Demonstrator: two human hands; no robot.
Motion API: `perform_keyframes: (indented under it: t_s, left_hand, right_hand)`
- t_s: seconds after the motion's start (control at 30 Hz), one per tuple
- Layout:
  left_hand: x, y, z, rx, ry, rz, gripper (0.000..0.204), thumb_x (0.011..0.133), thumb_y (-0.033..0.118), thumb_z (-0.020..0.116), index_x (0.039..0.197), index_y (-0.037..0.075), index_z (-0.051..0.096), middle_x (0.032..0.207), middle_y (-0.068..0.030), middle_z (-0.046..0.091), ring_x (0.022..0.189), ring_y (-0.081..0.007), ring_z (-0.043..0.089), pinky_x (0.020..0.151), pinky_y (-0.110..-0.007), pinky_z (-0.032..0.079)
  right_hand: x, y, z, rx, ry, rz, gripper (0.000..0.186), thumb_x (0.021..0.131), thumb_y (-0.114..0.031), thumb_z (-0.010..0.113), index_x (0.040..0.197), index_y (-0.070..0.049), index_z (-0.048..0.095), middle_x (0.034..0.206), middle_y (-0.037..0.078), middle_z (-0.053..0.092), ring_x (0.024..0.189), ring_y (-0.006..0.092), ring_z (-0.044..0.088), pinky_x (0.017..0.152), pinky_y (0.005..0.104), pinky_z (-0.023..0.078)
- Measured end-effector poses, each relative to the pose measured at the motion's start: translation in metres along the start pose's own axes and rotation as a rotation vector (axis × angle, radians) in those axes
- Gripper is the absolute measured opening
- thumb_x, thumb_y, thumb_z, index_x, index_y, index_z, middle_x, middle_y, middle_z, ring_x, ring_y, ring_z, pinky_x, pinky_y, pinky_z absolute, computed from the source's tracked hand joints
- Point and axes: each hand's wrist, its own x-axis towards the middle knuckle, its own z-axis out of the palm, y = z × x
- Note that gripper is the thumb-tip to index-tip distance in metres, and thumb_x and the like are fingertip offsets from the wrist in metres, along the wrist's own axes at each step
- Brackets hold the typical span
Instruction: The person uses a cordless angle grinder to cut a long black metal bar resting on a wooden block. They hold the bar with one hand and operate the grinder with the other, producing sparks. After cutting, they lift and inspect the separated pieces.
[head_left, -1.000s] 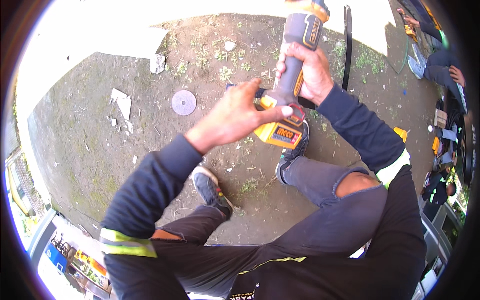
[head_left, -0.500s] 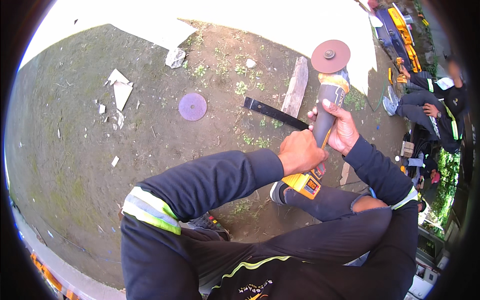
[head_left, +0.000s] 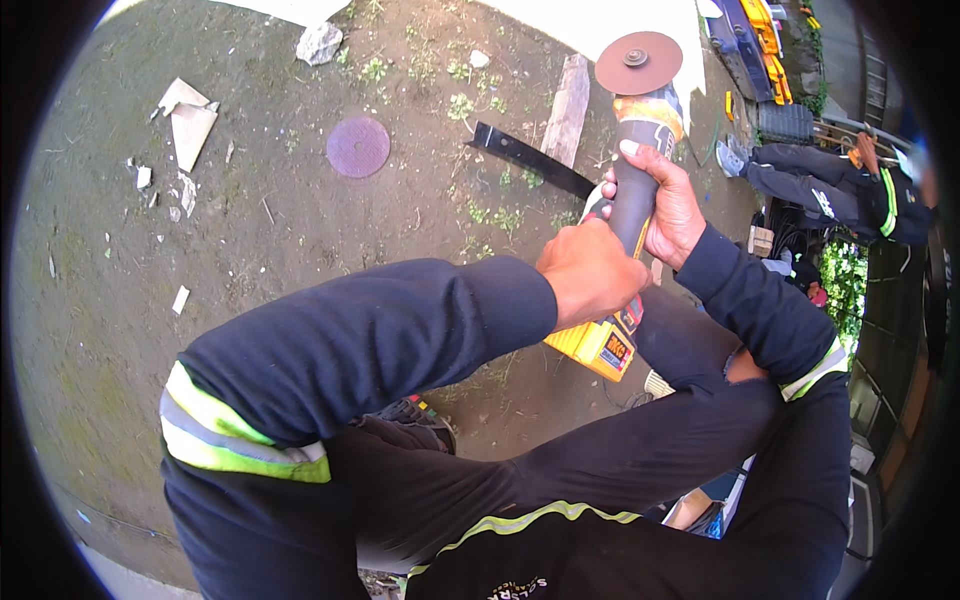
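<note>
I hold a cordless angle grinder (head_left: 630, 210) with a dark body and a reddish-brown disc (head_left: 622, 70) on its head, the disc face up at the far end. My right hand (head_left: 672, 210) wraps round the middle of the body, thumb on top. My left hand (head_left: 590, 275) is closed on the lower part beside the yellow battery (head_left: 590, 350), its fingertips largely hidden. A black flat metal bar (head_left: 528, 158) lies on the ground beyond my hands, partly hidden by them, near a weathered wood board (head_left: 565, 110).
A loose purple-grey disc (head_left: 358, 147) lies on the dirt ground (head_left: 270, 230) with white broken pieces (head_left: 190, 135) and a rock (head_left: 319, 43). At right a seated co-worker (head_left: 810, 185) sits near yellow-and-dark tools (head_left: 762, 40) and clutter. A bright pale surface (head_left: 560, 20) spans the far edge.
The grinder has swung so its disc shows face up. My left hand has closed lower on it, and my left forearm now lies more level across my lap. The view has shifted too.
</note>
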Motion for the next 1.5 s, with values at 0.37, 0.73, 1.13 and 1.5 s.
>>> perform_keyframes:
  t_s: [0.37,0.73,1.13,1.5]
  left_hand:
    - [0.027,-0.134,0.002,-0.044,-0.106,-0.095,0.048,0.084,0.03,0.079,0.113,-0.007,0.071,0.098,-0.0199,0.077,0.092,-0.0282,0.078,0.082,-0.04,0.059]
    - [0.045,-0.174,0.01,0.026,0.025,-0.025,0.048,0.085,0.034,0.08,0.112,-0.003,0.069,0.098,-0.0196,0.076,0.092,-0.0293,0.076,0.085,-0.042,0.057]
    - [0.044,-0.192,0.008,0.049,-0.045,-0.132,0.052,0.084,0.039,0.079,0.113,-0.003,0.071,0.101,-0.022,0.077,0.096,-0.0341,0.076,0.088,-0.044,0.057]
    - [0.051,-0.201,0.013,0.031,-0.038,-0.132,0.052,0.085,0.037,0.079,0.113,-0.005,0.069,0.1,-0.024,0.076,0.098,-0.0374,0.076,0.09,-0.047,0.058]
  right_hand:
    - [0.05,0.14,0.013,0.079,0.031,0.165,0.03,0.091,-0.024,0.077,0.11,-0.009,0.059,0.087,0.008,0.063,0.073,0.0205,0.065,0.066,0.04,0.058]
    - [0.065,0.167,0.027,0.025,0.133,0.006,0.028,0.085,-0.012,0.082,0.103,0.003,0.067,0.08,0.01,0.066,0.06,0.0228,0.068,0.052,0.0379,0.058]
    - [0.072,0.197,0.03,0.031,0.198,0.133,0.025,0.088,-0.012,0.078,0.105,0.004,0.069,0.079,0.011,0.066,0.061,0.0239,0.068,0.053,0.0382,0.058]
    - [0.076,0.198,0.027,-0.003,0.173,0.149,0.034,0.087,-0.015,0.079,0.111,0.002,0.064,0.082,0.011,0.065,0.063,0.0232,0.069,0.054,0.039,0.06]
